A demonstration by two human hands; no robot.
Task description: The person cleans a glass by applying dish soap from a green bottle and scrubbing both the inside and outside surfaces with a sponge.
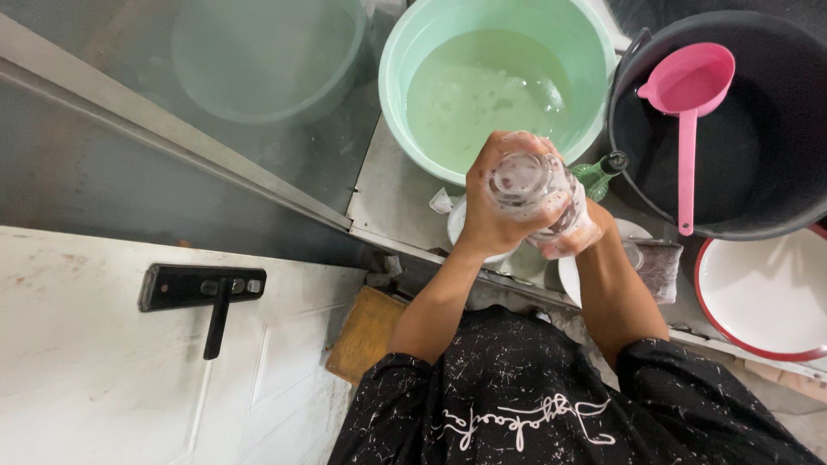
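Gripping a clear drinking glass (527,191) in both hands just below the green basin (405,95) of soapy water, the person has the left hand (489,205) wrapped round its side, fingers closed on it, while the right hand (575,234) is closed against its lower side, foam on the fingers. Wet, soapy glass is slippery, so I judge it could slide out and strike the white plates (594,274) directly beneath, chipping either. Right of the basin, the pink ladle (687,112) rests in the black bucket (780,146), well clear.
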